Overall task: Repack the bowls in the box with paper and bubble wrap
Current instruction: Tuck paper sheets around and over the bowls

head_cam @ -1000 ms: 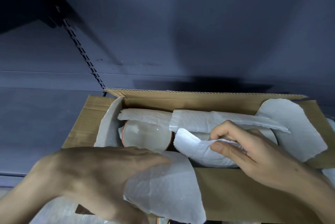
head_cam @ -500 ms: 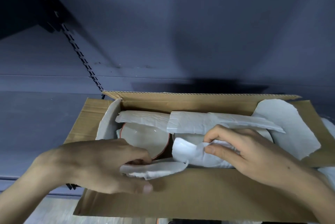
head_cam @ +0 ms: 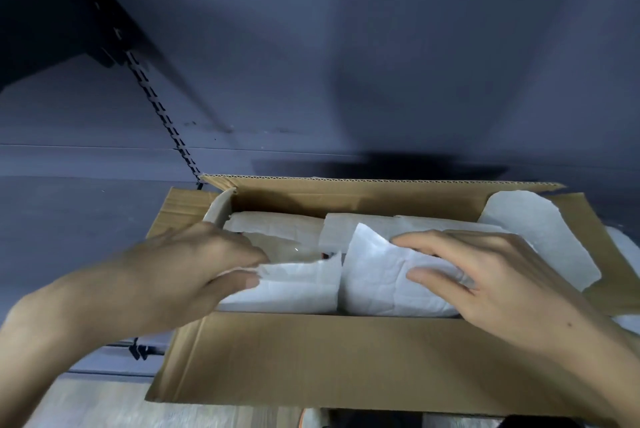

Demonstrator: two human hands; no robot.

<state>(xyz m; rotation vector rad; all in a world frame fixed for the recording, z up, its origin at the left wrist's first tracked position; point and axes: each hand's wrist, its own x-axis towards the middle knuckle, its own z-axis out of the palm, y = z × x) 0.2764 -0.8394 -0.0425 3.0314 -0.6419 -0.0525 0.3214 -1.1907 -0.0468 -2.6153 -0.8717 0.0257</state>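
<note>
Right now both hands are over the open box [head_cam: 311,358], folding white paper across what's inside. Left hand [head_cam: 166,275] comes in from the near-left; its thumb and fingers [head_cam: 242,254] are pinched together on the left edge of the left paper sheet [head_cam: 298,285], near the box's near wall. Right hand [head_cam: 502,285] lies on the right paper sheet [head_cam: 381,282], fingers spread apart and pressing flat, thumb underneath on the near side, so it's pinning more than gripping. The two sheets meet edge to edge at the box's middle, just touching or slightly overlapped; can't tell which.

Bowl [head_cam: 277,247] sits in the box's left half, only a pale sliver of it showing, right beyond the left fingertips and just behind the left sheet's top edge. A second bowl under the right sheet is likely but hidden. More paper [head_cam: 519,230] lines the far wall and drapes over the right flap.

Key relation: the uncovered bowl lies directly ahead of the left fingers, away from the body, and the left hand is clearly the nearer one. Box's long axis runs left-right, so my read is the left sheet needs to be carried forward over the bowl while the right hand holds its side down. No bubble wrap clearly visible; packing looks partway done
</note>
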